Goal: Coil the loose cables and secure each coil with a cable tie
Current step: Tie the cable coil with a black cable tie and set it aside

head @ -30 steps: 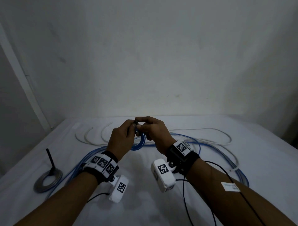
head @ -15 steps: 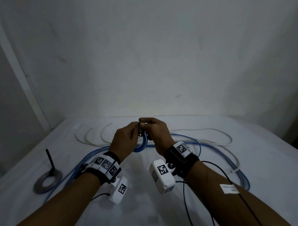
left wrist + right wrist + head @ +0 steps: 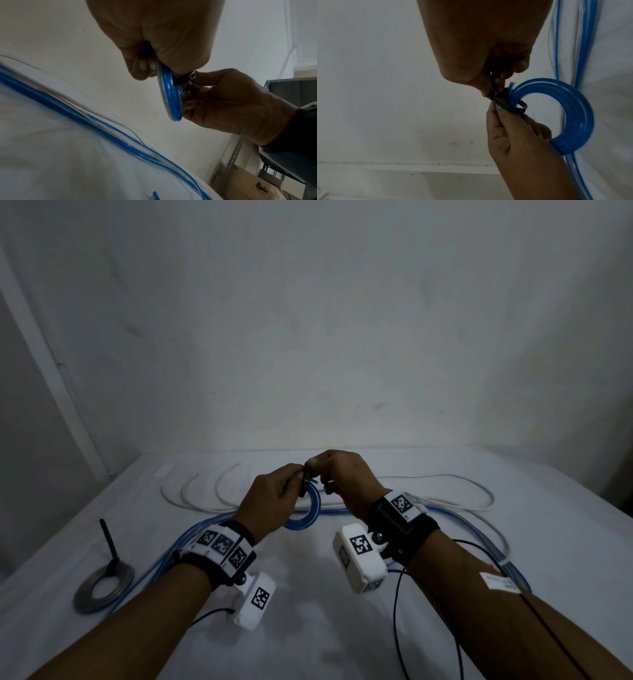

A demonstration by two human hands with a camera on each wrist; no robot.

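Note:
A small blue cable coil hangs above the table between both hands. My left hand holds the coil at its top, fingers behind it and thumb in front. A black cable tie loops round the coil's upper edge next to a cut blue end. My right hand pinches the tie's strap between thumb and forefinger, right against the left thumb. The tie's tail is hidden inside the right fingers.
Loose blue cable trails from the coil across the white table cloth on both sides. A long white cable lies at the back. A grey coil with a black tie sticking up sits at the left. A wall stands close behind.
Both hands have drifted slightly right with the coil, and the fingers have shifted their hold on the tie. More of the blue coil shows below the hands.

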